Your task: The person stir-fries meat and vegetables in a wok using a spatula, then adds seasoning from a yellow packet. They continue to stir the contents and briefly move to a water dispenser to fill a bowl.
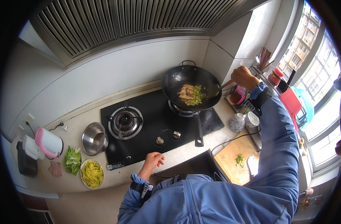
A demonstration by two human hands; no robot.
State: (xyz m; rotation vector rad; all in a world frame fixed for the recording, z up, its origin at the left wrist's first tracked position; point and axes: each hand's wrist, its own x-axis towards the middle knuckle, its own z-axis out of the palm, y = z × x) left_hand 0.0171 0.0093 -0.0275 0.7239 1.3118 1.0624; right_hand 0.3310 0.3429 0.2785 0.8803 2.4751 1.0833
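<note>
A black wok [173, 84] sits on the right burner of the black gas hob [148, 123], its long handle pointing toward me. In it lie browned pieces of food [187, 93] beside chopped green pieces [197, 98]. My right hand [245, 77] is wrapped round the wooden handle of a spatula [226, 85], reaching over the wok's right side; the spatula's blade is down in the wok, hard to make out against the dark metal. My left hand [152, 163] hovers by the counter's front edge, below the hob knobs, fingers loosely curled with nothing visible in them.
Left of the hob stand a steel bowl [94, 139], leafy greens [72, 160] and a plate of yellow-green strips [92, 174]. At right, a cutting board [234, 158] bears chopped greens and a knife [252, 165]. Lidded jars [237, 122] stand beneath my right arm.
</note>
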